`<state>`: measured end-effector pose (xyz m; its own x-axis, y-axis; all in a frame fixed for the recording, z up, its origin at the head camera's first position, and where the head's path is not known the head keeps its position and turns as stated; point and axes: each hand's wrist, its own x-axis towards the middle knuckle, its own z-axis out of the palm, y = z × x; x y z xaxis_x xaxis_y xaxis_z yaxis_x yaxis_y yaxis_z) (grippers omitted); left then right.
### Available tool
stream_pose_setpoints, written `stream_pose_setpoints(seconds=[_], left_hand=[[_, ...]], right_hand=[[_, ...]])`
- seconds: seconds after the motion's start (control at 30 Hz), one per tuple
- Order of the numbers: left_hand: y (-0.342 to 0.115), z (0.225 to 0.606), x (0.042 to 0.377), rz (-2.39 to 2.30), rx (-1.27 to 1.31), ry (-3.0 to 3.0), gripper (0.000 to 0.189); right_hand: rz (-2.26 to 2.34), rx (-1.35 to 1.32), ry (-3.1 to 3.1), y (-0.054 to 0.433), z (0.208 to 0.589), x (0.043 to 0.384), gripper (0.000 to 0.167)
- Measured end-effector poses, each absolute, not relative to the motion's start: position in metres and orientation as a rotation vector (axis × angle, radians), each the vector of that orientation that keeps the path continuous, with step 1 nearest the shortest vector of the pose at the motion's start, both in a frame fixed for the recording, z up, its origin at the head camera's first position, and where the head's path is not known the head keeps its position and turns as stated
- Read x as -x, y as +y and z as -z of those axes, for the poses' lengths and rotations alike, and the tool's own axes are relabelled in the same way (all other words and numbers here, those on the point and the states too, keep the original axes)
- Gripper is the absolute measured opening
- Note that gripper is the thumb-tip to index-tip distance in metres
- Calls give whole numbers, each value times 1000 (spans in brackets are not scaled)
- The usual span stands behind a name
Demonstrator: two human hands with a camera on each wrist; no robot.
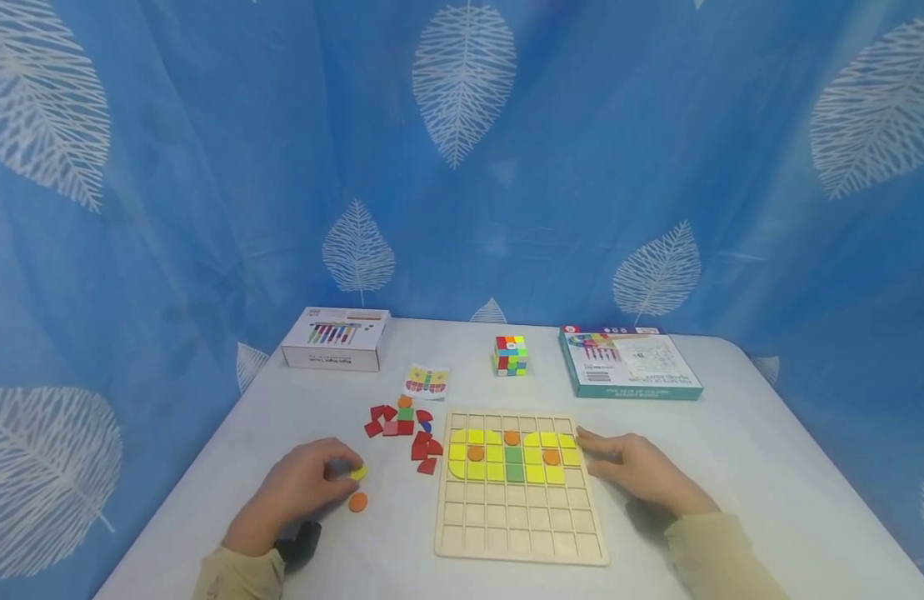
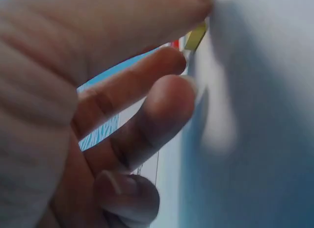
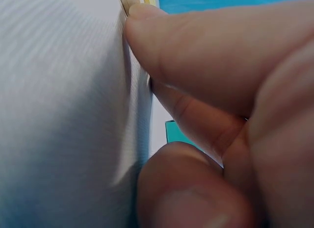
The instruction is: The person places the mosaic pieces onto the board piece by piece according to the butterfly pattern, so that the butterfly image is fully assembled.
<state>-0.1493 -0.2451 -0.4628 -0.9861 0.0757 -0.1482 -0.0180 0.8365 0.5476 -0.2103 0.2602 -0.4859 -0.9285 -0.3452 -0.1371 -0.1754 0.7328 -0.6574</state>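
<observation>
My left hand (image 1: 304,483) is low over the table's left part, its thumb and index finger pinching a small yellow tile (image 1: 360,472). In the left wrist view the yellow tile (image 2: 195,38) shows its edge by the thumb tip; the other fingers bend loosely. An orange disc (image 1: 358,502) lies just below that hand. My right hand (image 1: 636,468) rests beside the wooden grid board (image 1: 517,542), fingertips touching its right edge (image 3: 130,0). Yellow tiles (image 1: 475,471), green tiles (image 1: 514,472) and orange discs (image 1: 512,437) fill cells in the board's upper rows.
Loose red pieces (image 1: 420,448), a green square (image 1: 405,414) and other pieces lie left of the board. Behind them is a pattern card (image 1: 426,382). Farther back stand a white box (image 1: 334,357), a puzzle cube (image 1: 511,357) and a teal-edged box (image 1: 634,392). A blue curtain (image 1: 462,233) backs the table.
</observation>
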Motion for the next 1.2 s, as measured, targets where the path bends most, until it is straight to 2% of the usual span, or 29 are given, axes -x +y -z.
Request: stream_pose_setpoints(seconds=[0.33,0.57,0.97,1.1,1.2], left_hand=[[-244,463,152,-823,-104,2904,23],[-226,467,151,-975,-142,2933,19],[-155,464,131,-1418,-624,2780,18],[-125,457,127,-1450,-814,2677,16],[-99,451,130,-1355,-809,2671,12]], right_hand=[[961,406,2695,259,484,210,50],[963,401,2689,258,481,209,49],[969,420,2683,258,483,210,50],[971,409,2672,258,484,212,51],[954,409,2681,259,483,212,51]])
